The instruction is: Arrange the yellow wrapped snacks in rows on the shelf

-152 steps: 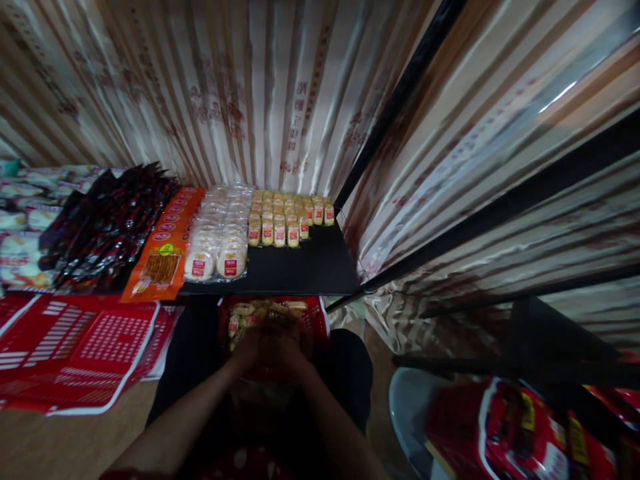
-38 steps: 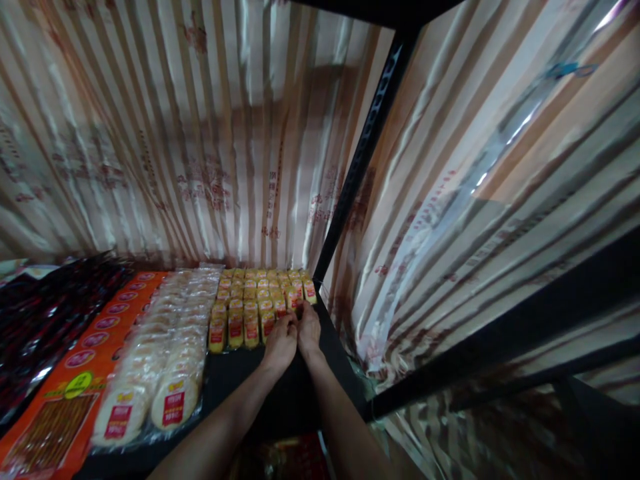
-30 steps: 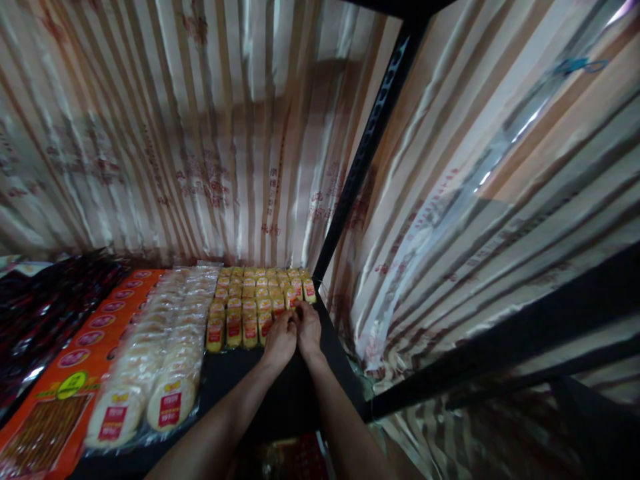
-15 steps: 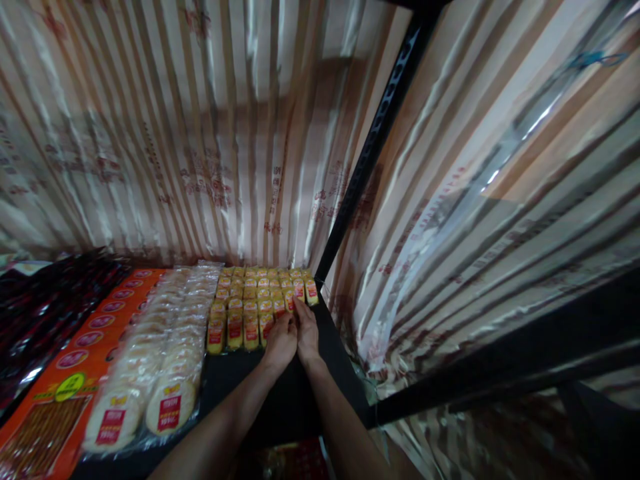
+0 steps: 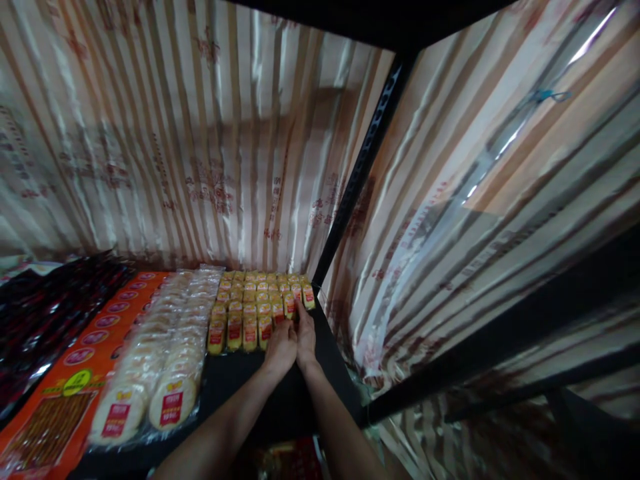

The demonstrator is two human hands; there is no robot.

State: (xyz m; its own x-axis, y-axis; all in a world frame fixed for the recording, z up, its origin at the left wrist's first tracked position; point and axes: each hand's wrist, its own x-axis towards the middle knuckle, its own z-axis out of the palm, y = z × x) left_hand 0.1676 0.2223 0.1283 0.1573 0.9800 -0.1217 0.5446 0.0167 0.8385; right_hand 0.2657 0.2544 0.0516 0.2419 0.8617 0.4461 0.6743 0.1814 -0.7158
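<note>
Small yellow snack packets (image 5: 250, 310) with red labels stand in close rows at the back right of a black shelf (image 5: 235, 387). At the front right of these rows, my left hand (image 5: 282, 345) has its fingers curled in, and whatever they hold is hidden. Beside it, almost touching, my right hand (image 5: 306, 339) reaches forward with its fingers stretched out against the packets near the right end. Left of the yellow packets lie two overlapping rows of round pale cakes (image 5: 173, 400) in clear wrap with red labels.
Orange snack bags (image 5: 63, 393) and dark shiny packs (image 5: 45, 320) line the left side. A black perforated post (image 5: 357, 173) rises at the back right corner. Striped plastic sheeting (image 5: 240, 133) hangs behind, and a black bar (image 5: 475, 333) runs along the right.
The view has tilted up slightly, showing more of the black frame overhead. My hands stay close together by the packets; a red-labelled packet front now shows just above my left hand.
</note>
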